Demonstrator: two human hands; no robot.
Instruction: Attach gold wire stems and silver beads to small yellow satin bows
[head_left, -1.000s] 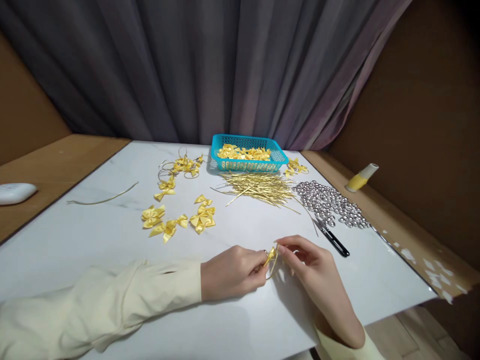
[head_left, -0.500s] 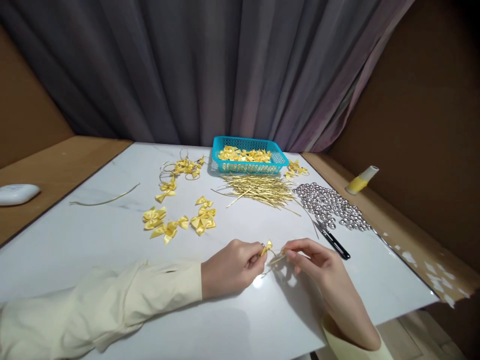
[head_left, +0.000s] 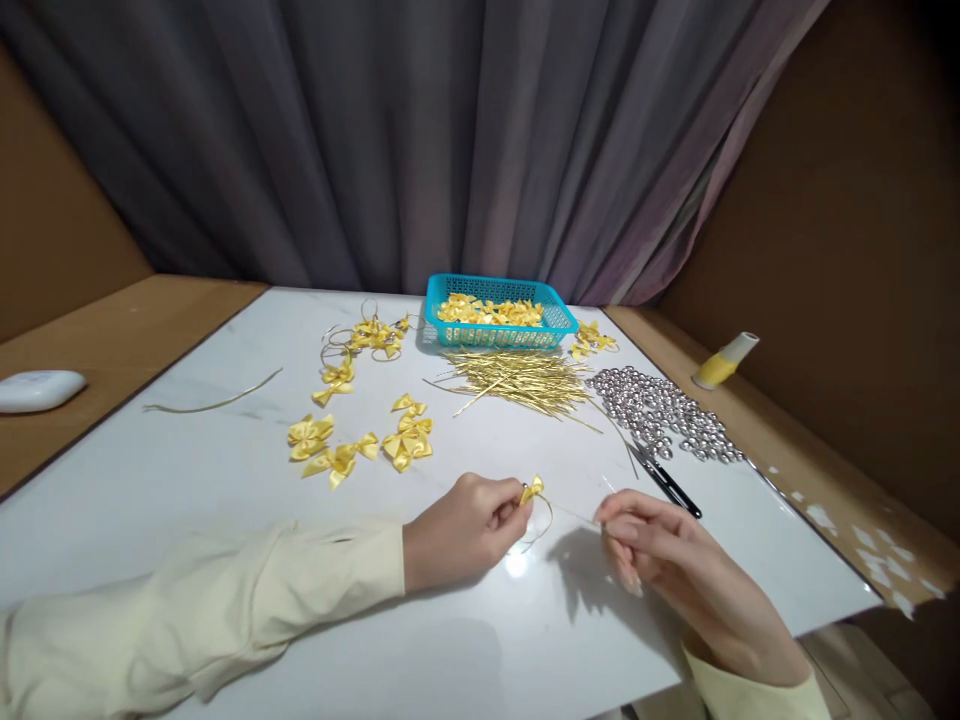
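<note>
My left hand (head_left: 472, 530) is closed in a pinch on a small yellow ribbon bow (head_left: 533, 488), with a small shiny silver bit beside it. A thin gold cord (head_left: 550, 520) curves out from the bow and hangs in a loop toward the tabletop. To the right, my right hand (head_left: 660, 550) pinches a thin strand, apparently gold cord, that stretches toward the bow. A short pale end sticks up above those fingertips. Both hands are just above the white table (head_left: 465, 640).
Behind stands a blue basket (head_left: 562, 330) of yellow bows, with a pile of gold cords (head_left: 517, 382) before it. Silver beads (head_left: 660, 410) and a black-handled pointed tool (head_left: 671, 485) lie right. Loose bows (head_left: 339, 460) and looped bows (head_left: 375, 335) lie left. A yellow-and-white tube (head_left: 724, 362) stands far right.
My right hand has moved right and slightly down, away from my left hand, drawing the strand out. My left hand keeps its pinch on the bow almost in place.
</note>
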